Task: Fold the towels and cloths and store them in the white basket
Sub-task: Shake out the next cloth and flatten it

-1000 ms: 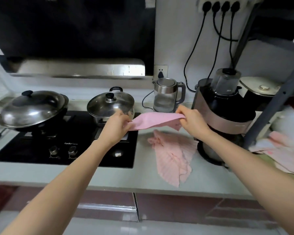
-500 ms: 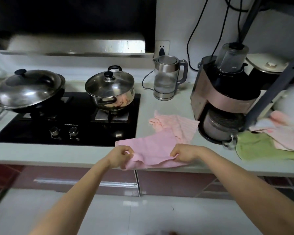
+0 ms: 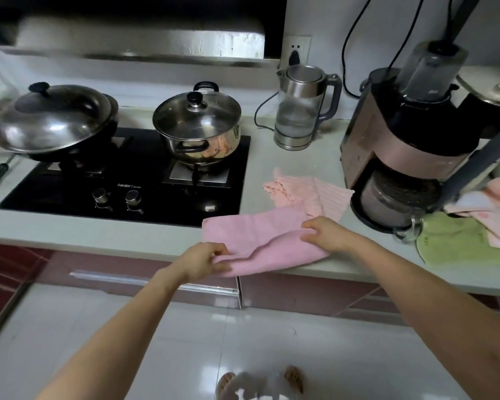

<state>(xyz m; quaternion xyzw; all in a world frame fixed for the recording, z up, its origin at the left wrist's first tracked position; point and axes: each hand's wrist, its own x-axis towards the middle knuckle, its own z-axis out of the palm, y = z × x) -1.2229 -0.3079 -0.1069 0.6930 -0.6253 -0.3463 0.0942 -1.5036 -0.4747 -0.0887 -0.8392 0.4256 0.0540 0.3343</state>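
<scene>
feet (image 3: 260, 382) blurred at bottom edge

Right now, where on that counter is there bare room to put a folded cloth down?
Bare counter runs along the front edge, before the black stove. A smaller patch lies between stove and kettle. Right of the pink towel it is crowded: peach cloth, blender, green cloth.

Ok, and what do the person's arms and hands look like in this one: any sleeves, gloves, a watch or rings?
Both arms are bare along all of their visible length: no sleeve or cuff shows. The left hand and the right hand are ungloved. No watch, bracelet or ring shows on the wrists and fingers as seen from above, and no markings or tape either.
</scene>
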